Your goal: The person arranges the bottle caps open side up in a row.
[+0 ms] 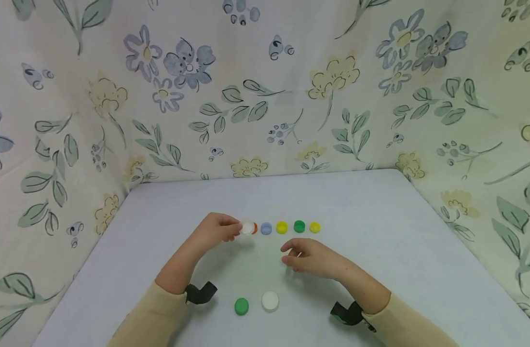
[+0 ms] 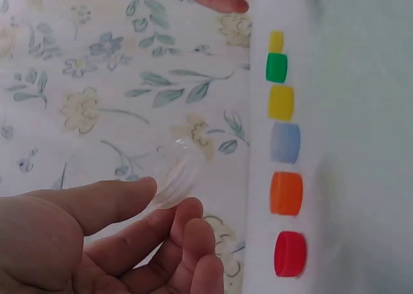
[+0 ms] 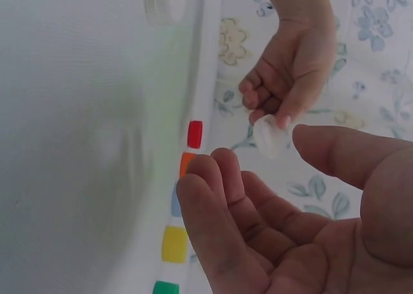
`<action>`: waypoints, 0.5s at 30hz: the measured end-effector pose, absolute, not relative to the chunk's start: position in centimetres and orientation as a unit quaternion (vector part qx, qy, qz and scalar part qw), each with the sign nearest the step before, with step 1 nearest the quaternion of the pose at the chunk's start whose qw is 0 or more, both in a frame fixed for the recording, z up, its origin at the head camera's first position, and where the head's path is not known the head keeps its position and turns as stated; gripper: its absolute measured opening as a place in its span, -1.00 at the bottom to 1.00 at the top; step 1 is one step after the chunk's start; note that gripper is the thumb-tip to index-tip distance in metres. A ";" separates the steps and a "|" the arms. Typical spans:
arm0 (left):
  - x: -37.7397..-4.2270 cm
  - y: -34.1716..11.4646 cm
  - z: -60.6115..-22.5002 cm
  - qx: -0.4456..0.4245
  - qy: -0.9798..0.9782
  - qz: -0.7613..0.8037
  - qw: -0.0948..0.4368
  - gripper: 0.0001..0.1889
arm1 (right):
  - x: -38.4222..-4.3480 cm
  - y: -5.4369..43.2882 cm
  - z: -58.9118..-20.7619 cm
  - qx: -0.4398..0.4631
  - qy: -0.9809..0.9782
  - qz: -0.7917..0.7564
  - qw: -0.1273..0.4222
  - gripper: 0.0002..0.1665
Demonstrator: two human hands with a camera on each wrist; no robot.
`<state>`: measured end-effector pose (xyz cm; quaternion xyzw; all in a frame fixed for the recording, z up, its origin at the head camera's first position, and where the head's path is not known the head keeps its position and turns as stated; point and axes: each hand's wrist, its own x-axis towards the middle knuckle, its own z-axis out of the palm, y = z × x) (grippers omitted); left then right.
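My left hand [image 1: 216, 228] pinches a translucent white bottle cap [image 1: 247, 227] between thumb and fingertips, raised above the tabletop. Behind it runs a row of caps: a red cap [image 2: 290, 254], an orange cap [image 2: 286, 193], a pale blue cap [image 1: 266, 228], a yellow cap [image 1: 282, 227], a green cap [image 1: 299, 226] and a smaller yellow cap [image 1: 315, 227]. In the head view, the red cap is hidden and the orange one partly covered. With nothing in its grasp, my right hand [image 1: 310, 256] hovers in front of the row's right part, fingers loosely bent and thumb apart.
Closer to me, a green cap [image 1: 241, 306] and a white cap [image 1: 270, 301] lie side by side between the forearms. The white table [image 1: 356, 202] ends at a floral curtain [image 1: 265, 67] behind and at both sides. Black camera mounts [image 1: 200, 293] stick out from the wrists.
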<state>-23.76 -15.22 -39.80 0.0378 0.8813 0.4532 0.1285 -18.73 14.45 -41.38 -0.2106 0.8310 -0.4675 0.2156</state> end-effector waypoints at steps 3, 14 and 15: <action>-24.3 -16.5 -39.5 0.010 0.887 0.446 0.115 -0.68 | -18.8 14.5 -41.3 -0.220 0.837 -0.457 0.208 -0.58; -25.5 -18.8 -40.8 -0.049 0.892 0.442 0.080 -0.69 | -18.6 14.6 -41.2 -0.228 0.852 -0.428 0.198 -0.58; -25.6 -18.9 -41.0 -0.051 0.895 0.435 0.080 -0.70 | -18.7 14.6 -41.3 -0.229 0.852 -0.427 0.197 -0.58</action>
